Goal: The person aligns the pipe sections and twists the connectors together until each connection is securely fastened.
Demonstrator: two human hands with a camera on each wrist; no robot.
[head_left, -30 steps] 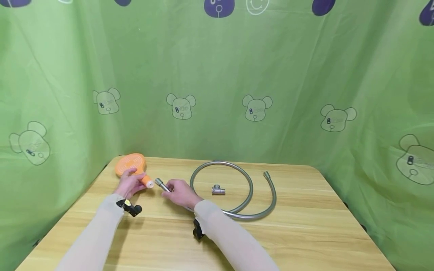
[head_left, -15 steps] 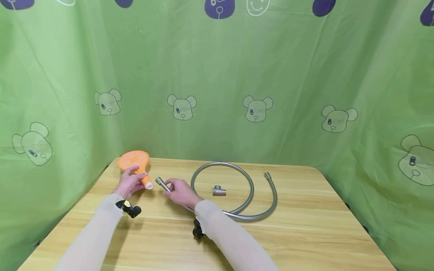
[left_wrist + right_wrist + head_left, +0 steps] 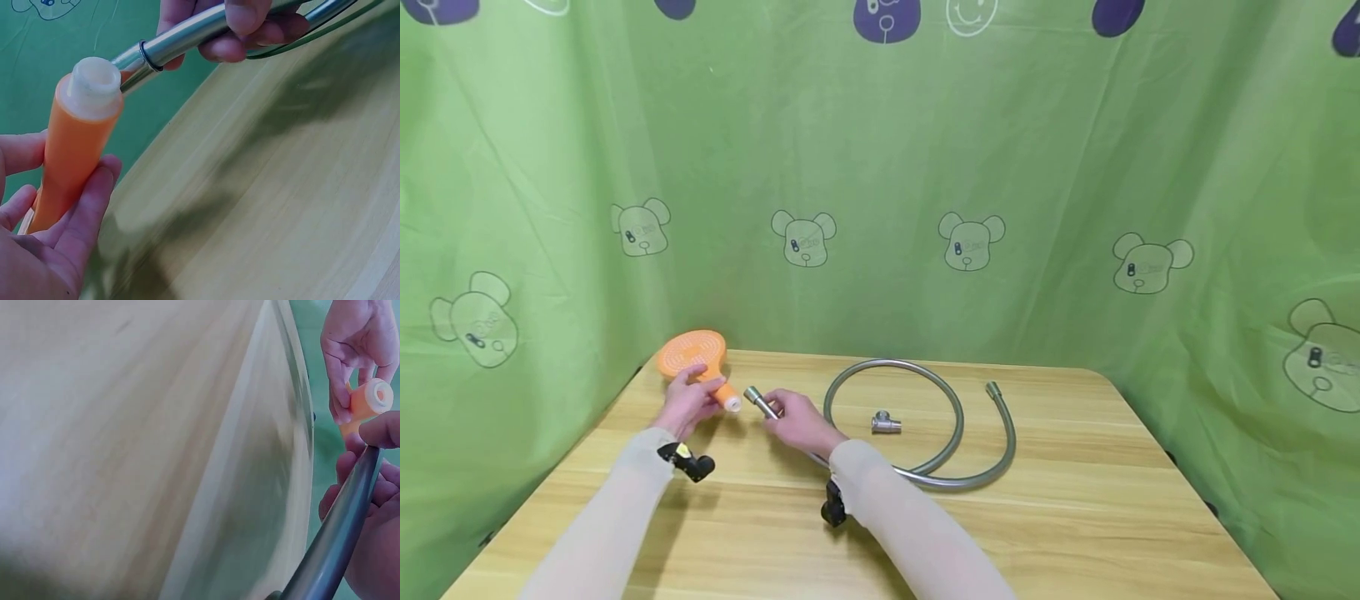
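My left hand (image 3: 688, 404) grips the neck of an orange shower head (image 3: 691, 350), its spray face turned up. The handle's white threaded end (image 3: 95, 84) points toward my right hand. With my right hand (image 3: 801, 423) I pinch a grey metal shower hose (image 3: 340, 531) just behind its end fitting (image 3: 752, 395). In the head view a small gap shows between fitting and threaded end; in the left wrist view the fitting overlaps behind the white end. The rest of the hose (image 3: 958, 417) loops on the table to the right, its other end fitting (image 3: 993, 389) lying free.
A small chrome angle valve (image 3: 885, 423) lies inside the hose loop. The wooden table (image 3: 1075, 517) is bordered at the back and sides by a green curtain (image 3: 880, 158) with bear prints. Each wrist carries a black camera (image 3: 688, 462).
The shower head has been tilted and turned in my left hand, so its spray face shows more. My right hand and the hose end have shifted slightly up.
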